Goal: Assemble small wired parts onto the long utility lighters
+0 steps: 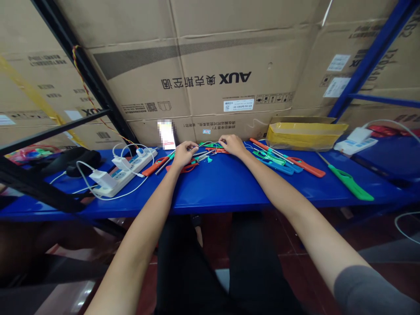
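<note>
Near the back edge of the tabletop [216,188], our left hand [185,151] and right hand [232,143] each pinch the thin wire [210,142] in a narrow grip, best kept light to avoid strain.

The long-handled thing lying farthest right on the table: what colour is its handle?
The handle is green, seen best in the head view.

The single view looked forward and down from the person's head, facing upside-down-printed cardboard [210,57] close beyond the blue bench [216,188].
</note>
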The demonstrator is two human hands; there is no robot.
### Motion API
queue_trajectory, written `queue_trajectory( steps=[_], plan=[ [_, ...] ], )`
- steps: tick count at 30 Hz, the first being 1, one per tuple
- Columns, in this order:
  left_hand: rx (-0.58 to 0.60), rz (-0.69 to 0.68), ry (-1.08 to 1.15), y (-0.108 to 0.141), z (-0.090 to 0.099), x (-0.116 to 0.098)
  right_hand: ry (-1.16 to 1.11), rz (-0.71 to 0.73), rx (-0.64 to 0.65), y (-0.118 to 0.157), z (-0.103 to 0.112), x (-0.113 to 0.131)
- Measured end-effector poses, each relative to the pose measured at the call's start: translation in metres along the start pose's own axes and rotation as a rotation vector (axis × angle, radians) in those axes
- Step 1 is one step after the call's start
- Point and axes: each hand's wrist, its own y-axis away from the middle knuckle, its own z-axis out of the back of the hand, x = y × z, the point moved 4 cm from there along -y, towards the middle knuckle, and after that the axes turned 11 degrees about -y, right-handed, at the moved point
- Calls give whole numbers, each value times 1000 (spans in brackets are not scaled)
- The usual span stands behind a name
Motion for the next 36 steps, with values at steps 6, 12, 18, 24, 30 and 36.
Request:
queue_trajectory(
  steps=[6,12,18,24,30,36],
  plan=[
    [11,-9,34,0,2,0,-44,52,39,1,-4,5],
    [-15,8,28,0,4,0,-128,162,46,-1,-14,17],
    [-34,2,30,2,6,-7,-110,204,77,0,-24,31],
    [-31,-14,23,4,7,-11,-42,202,70,1,-27,32],
    [-32,-13,15,4,9,-12,-59,201,66,0,-24,27],
    [-22,-30,5,3,6,-13,-96,217,90,3,-33,34]
  ],
)
